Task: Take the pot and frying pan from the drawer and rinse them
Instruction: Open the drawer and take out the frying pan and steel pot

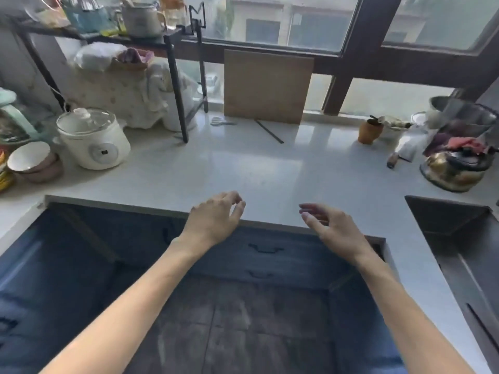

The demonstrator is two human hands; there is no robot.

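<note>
Both hands hover at the centre of the frame over the front edge of the worktop, empty and touching nothing. The left hand has its fingers curled loosely with a narrow gap to the thumb; the right hand has its fingers spread wider and slightly bent. This posture suggests a reach in preparation, probably toward the drawers below. Two drawer fronts sit under the worktop edge, lower centre; they are dark blue-grey, flat-faced, and each carries a small curved dark handle. Both appear closed. The pot and frying pan are not visible; presumably they are inside a drawer, though which one cannot be determined. The sink, a dark rectangular basin with straight walls, is set into the worktop at the right edge of the frame, placing the rinsing point close by. The worktop is pale, smooth and glossy, showing window reflections. A wooden cutting board leans upright against the window at upper centre, probably for drying. A white round cooker with a clear lid stands at the left. A tarnished metal kettle stands at the right, behind the sink.
</note>
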